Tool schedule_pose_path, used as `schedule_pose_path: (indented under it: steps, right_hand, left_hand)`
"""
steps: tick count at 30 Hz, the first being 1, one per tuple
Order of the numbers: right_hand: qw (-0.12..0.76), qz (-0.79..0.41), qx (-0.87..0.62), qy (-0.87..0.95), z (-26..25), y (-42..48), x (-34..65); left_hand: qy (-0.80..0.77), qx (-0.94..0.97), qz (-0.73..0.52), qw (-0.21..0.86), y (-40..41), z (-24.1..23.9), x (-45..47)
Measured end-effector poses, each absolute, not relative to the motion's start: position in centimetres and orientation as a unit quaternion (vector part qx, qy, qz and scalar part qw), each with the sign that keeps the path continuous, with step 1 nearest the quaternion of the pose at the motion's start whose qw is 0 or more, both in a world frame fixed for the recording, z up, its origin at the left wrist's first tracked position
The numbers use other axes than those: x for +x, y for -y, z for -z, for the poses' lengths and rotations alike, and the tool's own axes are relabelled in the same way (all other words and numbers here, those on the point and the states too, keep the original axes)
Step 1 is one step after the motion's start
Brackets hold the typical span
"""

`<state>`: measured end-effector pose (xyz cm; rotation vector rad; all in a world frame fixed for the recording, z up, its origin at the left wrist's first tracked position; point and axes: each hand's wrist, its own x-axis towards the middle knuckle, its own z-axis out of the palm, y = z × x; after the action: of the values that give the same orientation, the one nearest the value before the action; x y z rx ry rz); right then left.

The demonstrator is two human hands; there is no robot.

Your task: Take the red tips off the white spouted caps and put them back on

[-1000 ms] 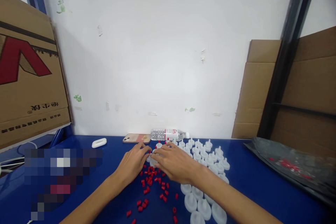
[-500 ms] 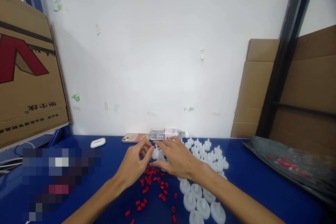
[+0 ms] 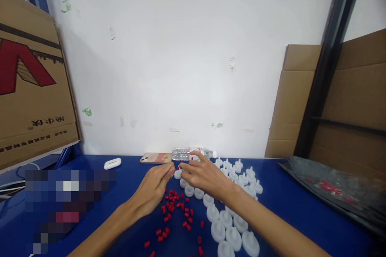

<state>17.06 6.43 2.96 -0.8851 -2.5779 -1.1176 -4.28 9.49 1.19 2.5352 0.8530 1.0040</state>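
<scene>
My left hand [image 3: 155, 184] is closed, its thumb against curled fingers; whatever it may hold is hidden. Facing it, my right hand [image 3: 203, 172] has its thumb and a finger closed at a white round lid with a spout, mostly covered by the fingers. Just left of those fingertips stands a white lid [image 3: 177, 174] with a small red cap [image 3: 178, 168] at its top. Below the hands, several loose red caps [image 3: 171, 198] are scattered on the blue table [image 3: 120, 196]. Many white spouted lids [image 3: 225, 219] stand in rows beneath and beyond my right forearm.
A phone [image 3: 155, 158] and a lying water bottle [image 3: 181, 153] are by the wall. To the left are a white earbud case [image 3: 112, 163] and a cardboard box [image 3: 33, 76]. A dark plastic bag [image 3: 328, 192] with red pieces lies at right.
My hands have drawn apart slightly. The red cap and white lid held between them are no longer plainly visible there. My left fingers have curled in, and my right hand has shifted over the lids.
</scene>
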Motion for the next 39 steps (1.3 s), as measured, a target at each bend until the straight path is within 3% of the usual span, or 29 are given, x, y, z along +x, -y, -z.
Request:
schedule_pose_path:
  steps: [6, 10, 23, 28, 33, 39]
  right_hand:
    - [0.153, 0.306, -0.387, 0.856, -3.6, -6.8, 18.5]
    - [0.167, 0.285, -0.388, 0.860, -3.6, -6.7, 18.0]
    - [0.171, 0.269, -0.334, 0.887, -3.3, -5.7, 16.3]
    - [0.257, 0.196, -0.389, 0.863, -3.8, -5.7, 17.0]
    - [0.248, 0.128, -0.468, 0.838, -2.9, -6.7, 18.5]
    - [0.208, 0.094, -0.449, 0.864, -1.2, -7.4, 18.8]
  left_hand:
    - [-0.280, 0.935, -0.208, 0.069, -8.1, -1.4, -4.0]
    - [-0.269, 0.949, -0.143, 0.082, -7.6, -1.1, -4.0]
    - [-0.338, 0.892, -0.284, 0.098, -8.7, -1.0, -3.8]
    - [-0.395, 0.857, -0.324, 0.066, -9.3, -1.5, -4.1]
    - [-0.463, 0.836, -0.294, 0.031, -10.3, -1.6, -4.6]
    - [-0.474, 0.851, -0.226, 0.015, -10.5, -0.4, -4.6]
